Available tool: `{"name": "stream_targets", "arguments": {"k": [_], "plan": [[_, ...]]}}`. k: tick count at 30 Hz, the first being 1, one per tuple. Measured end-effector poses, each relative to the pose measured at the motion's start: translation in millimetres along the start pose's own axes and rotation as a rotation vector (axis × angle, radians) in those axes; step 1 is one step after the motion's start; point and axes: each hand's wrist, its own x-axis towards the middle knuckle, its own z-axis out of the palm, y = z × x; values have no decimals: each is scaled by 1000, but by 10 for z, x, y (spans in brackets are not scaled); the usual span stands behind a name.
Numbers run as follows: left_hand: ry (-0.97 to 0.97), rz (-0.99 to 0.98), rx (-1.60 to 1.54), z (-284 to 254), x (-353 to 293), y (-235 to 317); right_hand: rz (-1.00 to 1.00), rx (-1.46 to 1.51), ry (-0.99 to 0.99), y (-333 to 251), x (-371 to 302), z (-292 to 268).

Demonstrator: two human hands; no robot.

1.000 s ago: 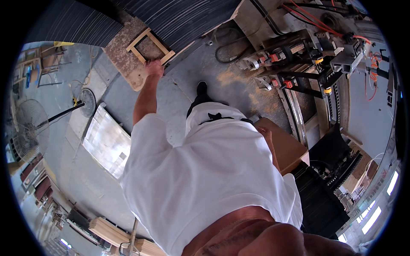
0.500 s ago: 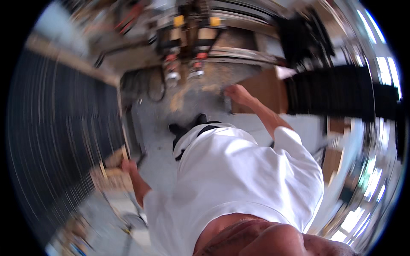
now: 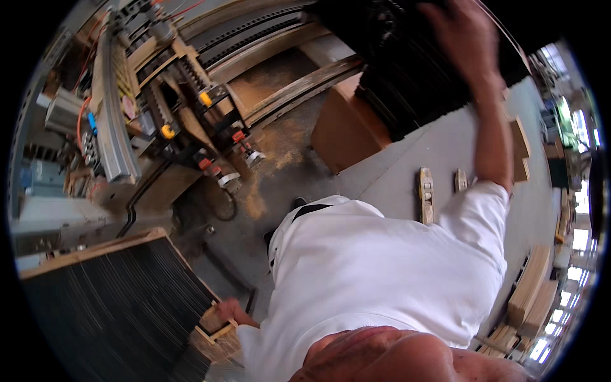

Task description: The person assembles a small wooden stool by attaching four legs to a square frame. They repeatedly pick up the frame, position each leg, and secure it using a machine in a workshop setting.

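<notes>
One wooden frame (image 3: pixel 223 332), left hand's (image 3: pixel 230 311) grip closed on it; one black stack (image 3: pixel 407 95), right hand (image 3: pixel 468 38) over it, grip spread.

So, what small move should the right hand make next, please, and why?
Perhaps settle the right hand gently on the black stack. It looks open and empty above or against the stack; blur hides whether they touch. The left hand is at the small frame, far to the other side, so the right seems better placed.

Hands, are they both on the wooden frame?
No, the left hand is at the frame, but the right hand is across by a black stack.
</notes>
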Motion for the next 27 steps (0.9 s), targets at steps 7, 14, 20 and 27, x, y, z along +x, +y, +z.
{"name": "stream_targets", "arguments": {"k": [7, 14, 20, 27], "plan": [[-406, 616, -857, -935, -696, 2399, 357, -226, -463, 2521, -544, -135], [-313, 921, -1422, -2730, 28, 5000, 380, -135, -309, 2297, -499, -262], [-822, 369, -1892, -3605, 1375, 6863, 360, 37, -190, 229, 111, -77], [-1071, 101, -2149, -3413, 2096, 7731, 52, 603, -312, -1158, 559, 1545]]}}
